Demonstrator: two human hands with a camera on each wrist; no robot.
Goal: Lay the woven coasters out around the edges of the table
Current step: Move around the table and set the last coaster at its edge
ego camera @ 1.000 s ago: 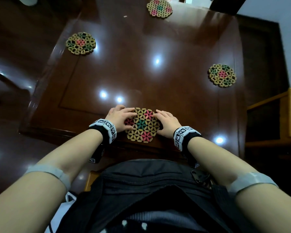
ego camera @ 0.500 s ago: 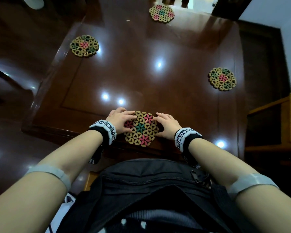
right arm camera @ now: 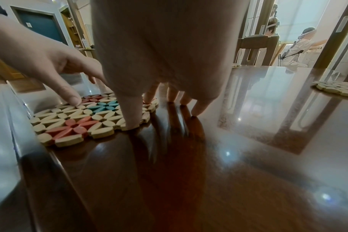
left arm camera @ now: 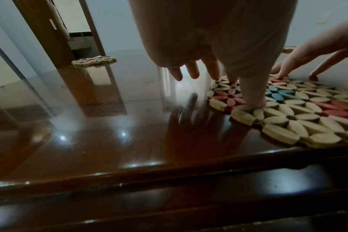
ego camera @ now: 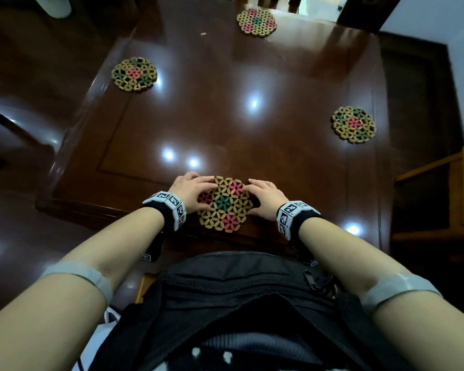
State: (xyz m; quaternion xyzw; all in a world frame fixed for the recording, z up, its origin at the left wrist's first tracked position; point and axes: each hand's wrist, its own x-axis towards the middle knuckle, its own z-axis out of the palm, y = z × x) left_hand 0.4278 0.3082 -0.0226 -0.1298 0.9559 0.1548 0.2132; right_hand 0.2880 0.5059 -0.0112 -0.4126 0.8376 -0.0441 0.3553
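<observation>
A round woven coaster [ego camera: 224,204] with pink and teal flower cells lies flat at the near edge of the glossy dark wooden table [ego camera: 252,143]. My left hand [ego camera: 204,192] rests on its left side, fingers fairly straight. In the left wrist view the thumb of that hand [left arm camera: 242,91] presses down on the coaster [left arm camera: 288,113]. My right hand [ego camera: 255,195] touches the right side; its thumb [right arm camera: 131,124] sits on the coaster's rim [right arm camera: 89,116]. Three more coasters lie at the left edge [ego camera: 134,74], the far edge [ego camera: 256,22] and the right edge [ego camera: 353,124].
A black bag [ego camera: 239,285] hangs at my waist against the table's near edge. A light wooden chair [ego camera: 461,183] stands to the right of the table. Through a doorway beyond the far edge, other people [right arm camera: 304,47] are seen.
Both hands stay on the near coaster, which lies in the same place. Only the head view has shifted a little.
</observation>
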